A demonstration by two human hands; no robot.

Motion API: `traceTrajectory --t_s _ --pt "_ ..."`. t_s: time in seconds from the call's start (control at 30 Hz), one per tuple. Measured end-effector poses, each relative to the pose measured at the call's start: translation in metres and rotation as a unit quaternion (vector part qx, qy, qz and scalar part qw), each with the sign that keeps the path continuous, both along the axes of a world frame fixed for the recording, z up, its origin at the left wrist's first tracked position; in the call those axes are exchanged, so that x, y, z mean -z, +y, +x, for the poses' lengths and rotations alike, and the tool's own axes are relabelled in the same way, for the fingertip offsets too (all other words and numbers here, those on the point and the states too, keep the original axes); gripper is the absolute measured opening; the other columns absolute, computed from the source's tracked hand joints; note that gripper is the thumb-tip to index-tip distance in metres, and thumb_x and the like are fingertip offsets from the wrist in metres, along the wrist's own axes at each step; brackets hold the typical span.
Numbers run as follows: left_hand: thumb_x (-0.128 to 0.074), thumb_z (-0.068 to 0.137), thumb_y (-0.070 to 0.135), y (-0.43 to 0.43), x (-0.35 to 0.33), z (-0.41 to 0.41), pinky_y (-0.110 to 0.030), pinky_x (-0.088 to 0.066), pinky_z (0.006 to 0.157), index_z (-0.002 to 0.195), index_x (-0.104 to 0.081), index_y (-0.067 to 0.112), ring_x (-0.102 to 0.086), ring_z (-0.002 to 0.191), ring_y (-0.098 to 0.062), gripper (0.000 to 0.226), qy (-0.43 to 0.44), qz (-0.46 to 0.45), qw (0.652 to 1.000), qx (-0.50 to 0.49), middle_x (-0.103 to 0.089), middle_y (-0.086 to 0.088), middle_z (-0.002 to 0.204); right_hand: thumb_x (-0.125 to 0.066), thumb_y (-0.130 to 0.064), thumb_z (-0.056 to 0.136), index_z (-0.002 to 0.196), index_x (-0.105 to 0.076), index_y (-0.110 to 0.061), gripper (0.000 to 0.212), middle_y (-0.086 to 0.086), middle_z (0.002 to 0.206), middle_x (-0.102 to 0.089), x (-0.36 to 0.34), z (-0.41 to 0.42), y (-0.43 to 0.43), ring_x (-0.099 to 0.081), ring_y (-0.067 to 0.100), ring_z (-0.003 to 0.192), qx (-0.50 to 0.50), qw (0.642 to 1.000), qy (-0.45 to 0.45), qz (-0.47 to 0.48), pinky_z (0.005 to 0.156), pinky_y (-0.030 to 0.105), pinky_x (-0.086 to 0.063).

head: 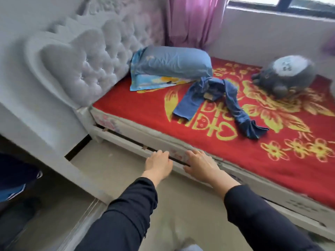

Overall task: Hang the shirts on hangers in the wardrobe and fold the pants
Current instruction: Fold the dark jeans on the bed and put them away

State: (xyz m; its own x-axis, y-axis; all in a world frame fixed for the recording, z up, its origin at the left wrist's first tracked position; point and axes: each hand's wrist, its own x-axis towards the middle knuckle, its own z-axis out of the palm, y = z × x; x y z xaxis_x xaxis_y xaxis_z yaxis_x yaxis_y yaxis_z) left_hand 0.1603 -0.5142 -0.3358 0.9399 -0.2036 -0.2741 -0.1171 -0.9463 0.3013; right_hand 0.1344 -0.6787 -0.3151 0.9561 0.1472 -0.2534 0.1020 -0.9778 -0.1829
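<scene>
Two arms in black sleeves (130,211) reach forward over the beige floor (112,171) toward the side of a bed. The left hand (158,163) and the right hand (201,164) are side by side, a little apart, palms down, fingers loosely extended and holding nothing. Their fingertips lie over the white bed rail (126,142); whether they touch it cannot be told. At the far left edge there is a dark blue cloth with white stripes (16,180), too blurred to name. Above the rail comes the mattress edge (145,131), and on it a red blanket (272,160) with a gold flower pattern. A pair of blue jeans (208,93) lies unfolded on the blanket near the middle of the bed, well beyond the hands. The bunched waist is at the far end, touching the pillow, and the long axis runs from there toward the near edge. The legs splay apart: one lies fairly flat and points near and left, the other is twisted and trails near and right. Nothing lies on the blanket between the hands and the jeans. A blue pillow (172,67) rests on a patterned pillow just behind the waist. A grey plush toy (284,73) sits to the right, apart from the jeans. A tufted white headboard (87,69) rises on the left, with a purple curtain (192,20) and a window (282,4) beyond.
</scene>
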Motion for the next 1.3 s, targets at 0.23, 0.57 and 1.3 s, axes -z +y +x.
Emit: traceTrajectory --t_s 0.23,0.57,1.3 --pt "-0.035 0.099 0.032 -0.149 -0.006 0.075 -0.040 -0.046 0.090 0.131 -0.049 0.017 -0.048 0.115 -0.026 0.039 0.003 -0.014 0.997 0.079 -0.050 -0.006 0.128 -0.054 -0.040 0.092 0.139 -0.037 -0.017 0.055 0.005 0.133 -0.046 -0.008 0.050 -0.150 -0.044 0.028 0.122 0.110 0.994 0.005 -0.015 0.095 0.045 -0.044" --pt "-0.039 0.096 0.033 -0.275 0.020 0.245 -0.040 -0.044 0.092 0.128 -0.052 0.016 -0.047 0.117 -0.027 0.038 -0.007 0.007 0.993 0.121 -0.051 -0.007 0.125 -0.049 -0.040 0.093 0.137 -0.038 -0.017 0.052 0.004 0.131 -0.046 0.021 0.200 -0.275 -0.044 0.025 0.121 0.154 0.988 0.024 -0.008 0.091 0.042 -0.045" --pt "-0.045 0.095 0.030 -0.389 0.258 0.649 -0.042 -0.030 0.109 0.151 -0.015 0.023 -0.006 0.145 -0.026 0.064 -0.026 0.001 1.000 -0.006 -0.004 -0.011 0.159 -0.050 -0.042 0.092 0.135 -0.037 -0.014 0.053 0.002 0.131 -0.045 0.249 0.622 -0.446 -0.043 0.024 0.119 0.186 0.979 -0.071 -0.035 0.087 0.034 -0.042"
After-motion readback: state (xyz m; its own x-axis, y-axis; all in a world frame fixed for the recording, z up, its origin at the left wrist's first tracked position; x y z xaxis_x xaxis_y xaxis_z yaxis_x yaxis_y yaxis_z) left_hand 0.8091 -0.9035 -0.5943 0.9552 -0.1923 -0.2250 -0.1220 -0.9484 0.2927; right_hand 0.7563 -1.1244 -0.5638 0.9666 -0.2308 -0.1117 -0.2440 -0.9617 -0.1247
